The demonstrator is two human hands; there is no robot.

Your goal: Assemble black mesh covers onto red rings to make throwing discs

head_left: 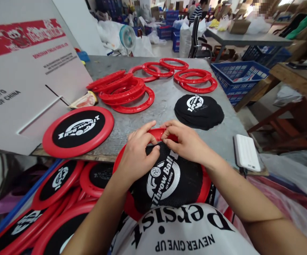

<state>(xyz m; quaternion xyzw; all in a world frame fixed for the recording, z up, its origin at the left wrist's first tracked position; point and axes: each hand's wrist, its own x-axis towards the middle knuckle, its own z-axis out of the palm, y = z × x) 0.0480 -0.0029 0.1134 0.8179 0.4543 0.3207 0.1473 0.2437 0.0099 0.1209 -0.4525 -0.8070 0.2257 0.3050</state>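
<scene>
A red plastic ring (205, 186) lies against my body at the table's front edge, with a black mesh disc (185, 191) printed "Throw Ball" over its middle. My left hand (140, 152) is closed on the ring's upper left side, fingers over the rim and thumb above the mesh. At the far rim, my right hand (184, 140) pinches the mesh edge against the ring, fingertips curled in. Part of the edge is hidden under my fingers. A finished-looking red disc with a black centre (79, 131) rests on the table to the left.
Loose red rings (124, 88) are heaped at the back left, with several more (194, 78) farther back. A stack of black mesh discs (199, 112) sits right. A white power bank (246, 152), a carton (23, 71), blue crates (238, 76) and assembled discs (57, 184) below surround me.
</scene>
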